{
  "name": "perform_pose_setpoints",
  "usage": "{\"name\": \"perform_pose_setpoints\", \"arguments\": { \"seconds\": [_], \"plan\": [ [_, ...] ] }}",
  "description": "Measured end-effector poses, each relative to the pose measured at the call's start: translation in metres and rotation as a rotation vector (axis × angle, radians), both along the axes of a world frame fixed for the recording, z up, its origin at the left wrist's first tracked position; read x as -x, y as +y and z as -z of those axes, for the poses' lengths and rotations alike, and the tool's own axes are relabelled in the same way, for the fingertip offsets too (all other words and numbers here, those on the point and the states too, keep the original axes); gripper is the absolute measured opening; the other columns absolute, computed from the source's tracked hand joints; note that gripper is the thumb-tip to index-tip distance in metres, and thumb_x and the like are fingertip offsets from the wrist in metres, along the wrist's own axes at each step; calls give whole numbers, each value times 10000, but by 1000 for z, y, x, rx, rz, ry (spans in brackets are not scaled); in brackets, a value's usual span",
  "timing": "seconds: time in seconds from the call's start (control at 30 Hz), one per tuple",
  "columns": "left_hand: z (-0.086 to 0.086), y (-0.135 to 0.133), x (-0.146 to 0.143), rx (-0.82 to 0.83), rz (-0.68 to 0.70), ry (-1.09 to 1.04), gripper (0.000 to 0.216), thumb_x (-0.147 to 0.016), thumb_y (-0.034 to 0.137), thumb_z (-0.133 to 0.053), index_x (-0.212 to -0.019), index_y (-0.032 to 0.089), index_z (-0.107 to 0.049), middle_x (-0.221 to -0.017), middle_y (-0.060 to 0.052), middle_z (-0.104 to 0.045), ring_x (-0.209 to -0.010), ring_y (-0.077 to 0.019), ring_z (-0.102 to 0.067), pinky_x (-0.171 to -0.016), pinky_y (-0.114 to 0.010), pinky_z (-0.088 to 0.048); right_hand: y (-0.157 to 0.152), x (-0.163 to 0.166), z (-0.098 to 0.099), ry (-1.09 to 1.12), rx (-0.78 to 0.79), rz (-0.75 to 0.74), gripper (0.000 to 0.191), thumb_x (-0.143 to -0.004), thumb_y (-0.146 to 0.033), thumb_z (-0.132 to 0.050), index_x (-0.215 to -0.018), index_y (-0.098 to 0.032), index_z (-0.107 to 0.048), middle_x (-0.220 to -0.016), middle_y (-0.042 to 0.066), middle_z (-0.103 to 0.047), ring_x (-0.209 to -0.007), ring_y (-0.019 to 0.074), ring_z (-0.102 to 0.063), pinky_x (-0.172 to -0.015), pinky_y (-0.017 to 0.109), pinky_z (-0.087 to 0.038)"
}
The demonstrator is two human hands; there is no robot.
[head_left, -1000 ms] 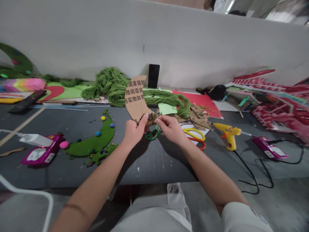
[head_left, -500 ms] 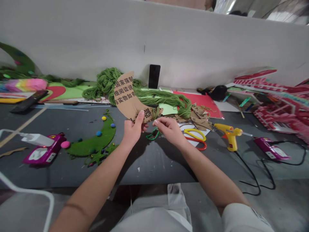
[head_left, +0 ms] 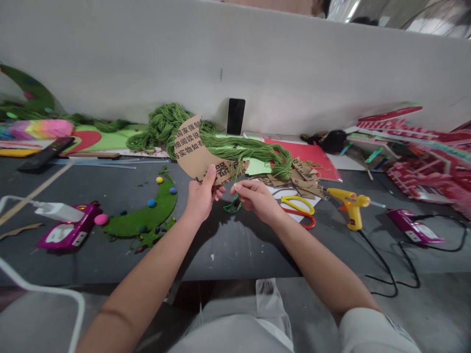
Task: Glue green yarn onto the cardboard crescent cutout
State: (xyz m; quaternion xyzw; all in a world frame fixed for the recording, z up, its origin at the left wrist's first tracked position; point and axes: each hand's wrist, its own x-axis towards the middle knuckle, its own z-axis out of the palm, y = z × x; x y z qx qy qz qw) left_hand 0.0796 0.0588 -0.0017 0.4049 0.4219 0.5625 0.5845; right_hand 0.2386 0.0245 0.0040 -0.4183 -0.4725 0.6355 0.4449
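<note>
My left hand (head_left: 201, 194) grips the lower edge of a curved brown cardboard cutout (head_left: 193, 148) printed with black characters, held up over the dark table (head_left: 228, 245). My right hand (head_left: 257, 198) is pinched on a strand of green yarn (head_left: 233, 169) that wraps the cutout's right end. The strand leads back to a large pile of green yarn (head_left: 221, 142) lying behind. A small green loop (head_left: 231, 206) lies on the table under my hands.
A green felt crescent with coloured pompoms (head_left: 147, 215) lies to the left, by a purple device (head_left: 68, 230). Yellow and red scissors (head_left: 298, 208), a yellow glue gun (head_left: 348, 206), cardboard scraps (head_left: 305, 179) and a second purple device (head_left: 412, 228) lie right. A phone (head_left: 235, 116) leans on the wall.
The cardboard cutout has tilted and shifted left, its top swinging from upright toward the left. My right hand moved slightly lower and left with the yarn strand.
</note>
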Motion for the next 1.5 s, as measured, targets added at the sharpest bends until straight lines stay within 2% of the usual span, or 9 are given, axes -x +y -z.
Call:
{"name": "perform_pose_setpoints", "arguments": {
  "seconds": [0.17, 0.33, 0.47, 0.57, 0.7, 0.87, 0.97, 1.17, 1.5],
  "plan": [
    [-5, 1, 3, 52, 120, -118, 441, -763, 576, -729, -745, 156, -596, -486, 21, -564, -378, -58, -479, -353, -161, -309, 2, -2, 0, 16, 7, -36, 358, -794, -503, -714, -836, -153, -648, -522, -99, -259, -440, 49, -173, -443, 231, -108],
    [-9, 0, 9, 62, 291, -198, 401, -710, 489, -798, -830, 156, -610, -548, 54, -560, -348, -25, -394, -341, -168, -287, 7, -16, 5, -100, -76, -111, 279, -753, -411, -732, -761, -164, -604, -527, -84, -311, -461, 54, -235, -458, 225, -171],
    [-2, 3, 17, 31, 433, -14, 331, -746, 454, -778, -773, 155, -637, -551, 30, -570, -358, -41, -411, -340, -190, -281, 13, -37, 6, -99, -33, -227, 254, -696, -320, -751, -720, -171, -547, -536, -89, -315, -471, 46, -215, -460, 215, -163],
    [3, 5, 21, -11, 514, 170, 357, -802, 498, -716, -721, 160, -629, -505, 17, -540, -362, -69, -446, -338, -205, -275, 18, -51, 4, -98, 73, -347, 302, -733, -395, -752, -788, -166, -563, -570, -86, -346, -470, 42, -196, -445, 210, -136],
    [0, 3, 23, -70, 589, 321, 355, -825, 507, -684, -741, 168, -624, -549, 7, -561, -381, -85, -479, -347, -213, -306, 22, -61, 0, -176, 29, -373, 378, -809, -485, -729, -762, -162, -538, -601, -84, -327, -487, 41, -210, -454, 212, -147],
    [-6, 1, 23, -202, 562, 544, 392, -885, 470, -617, -631, 174, -575, -467, -2, -525, -390, -95, -468, -397, -223, -346, 25, -65, -1, -442, -131, -295, 402, -847, -529, -677, -790, -135, -623, -584, -68, -387, -503, 53, -270, -464, 223, -183],
    [-4, 2, 23, -254, 529, 638, 460, -913, 475, -563, -563, 177, -563, -429, -17, -514, -387, -100, -460, -414, -231, -355, 25, -62, -2, -525, -179, -215, 424, -841, -554, -658, -786, -135, -638, -569, -66, -397, -506, 57, -271, -475, 230, -183],
    [4, 6, 20, -269, 317, 782, 534, -921, 490, -520, -491, 176, -566, -432, -46, -559, -389, -120, -494, -432, -236, -373, 20, -49, -5, -558, -214, -88, 436, -835, -553, -627, -761, -124, -648, -544, -59, -412, -507, 65, -300, -497, 236, -211],
    [9, -1, 8, -221, 79, 617, 521, -899, 568, -555, -607, 147, -649, -466, -44, -605, -398, -135, -544, -411, -226, -412, 15, -21, 6, -524, -273, 38, 402, -841, -508, -597, -732, -124, -652, -557, -39, -454, -533, 83, -362, -521, 239, -264]
  ]
}}
